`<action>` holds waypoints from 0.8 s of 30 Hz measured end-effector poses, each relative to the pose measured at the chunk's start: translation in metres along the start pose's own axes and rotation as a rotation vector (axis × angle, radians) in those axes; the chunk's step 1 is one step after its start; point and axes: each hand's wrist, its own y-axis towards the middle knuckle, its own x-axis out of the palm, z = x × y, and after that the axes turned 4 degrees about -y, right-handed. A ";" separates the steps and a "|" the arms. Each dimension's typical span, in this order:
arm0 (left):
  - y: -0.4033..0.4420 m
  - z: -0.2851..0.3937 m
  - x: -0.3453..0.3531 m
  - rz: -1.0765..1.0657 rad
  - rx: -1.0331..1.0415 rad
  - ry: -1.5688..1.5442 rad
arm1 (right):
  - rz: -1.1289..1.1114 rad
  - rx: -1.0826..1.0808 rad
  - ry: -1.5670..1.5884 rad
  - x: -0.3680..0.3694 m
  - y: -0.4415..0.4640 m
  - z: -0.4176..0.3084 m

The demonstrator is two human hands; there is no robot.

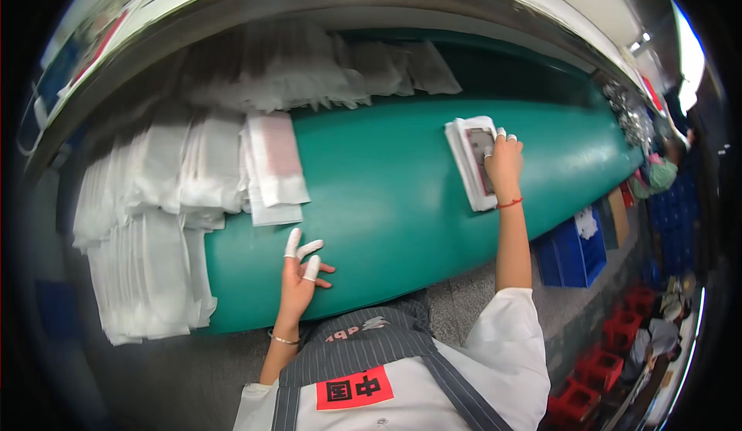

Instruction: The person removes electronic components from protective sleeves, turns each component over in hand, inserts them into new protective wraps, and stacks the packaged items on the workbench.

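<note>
Our striped apron (348, 351) lies nearest. Our left grip (298, 275) stands wide over the desk (379, 207); our right grip (507, 159) touches a dark panel (478, 140), whether pinching we cannot tell.

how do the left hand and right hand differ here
The left hand is held with fingers spread and holds nothing; the right hand has its fingers over a dark flat piece. The left wrist wears a pale bracelet, while the right wrist has a red band. Both wear white fingertip covers.
</note>
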 end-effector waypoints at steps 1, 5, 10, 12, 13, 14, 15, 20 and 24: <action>0.000 0.001 0.001 -0.003 -0.004 -0.007 | 0.013 -0.103 0.082 -0.009 0.001 -0.026; 0.001 -0.002 -0.001 -0.020 -0.003 0.006 | 0.059 -0.566 0.792 -0.014 -0.030 -0.152; -0.005 0.003 -0.006 0.001 -0.025 -0.067 | -0.052 -0.814 0.949 -0.026 -0.068 -0.264; -0.006 0.003 -0.013 -0.025 -0.046 -0.145 | -0.050 -0.806 1.014 -0.019 -0.069 -0.275; -0.007 0.005 -0.015 -0.022 -0.065 -0.172 | -0.055 -0.763 1.088 -0.020 -0.068 -0.275; -0.005 0.009 -0.014 -0.028 -0.076 -0.242 | -0.028 -0.717 1.160 -0.022 -0.066 -0.270; -0.002 0.013 -0.014 -0.035 -0.090 -0.312 | -0.025 -0.653 1.255 -0.024 -0.064 -0.266; 0.052 0.030 -0.001 -0.207 -0.232 -1.032 | -0.079 -0.544 1.557 -0.050 -0.080 -0.237; 0.078 0.042 0.011 -0.321 -0.203 -1.069 | 0.045 -0.942 1.418 -0.065 -0.123 -0.205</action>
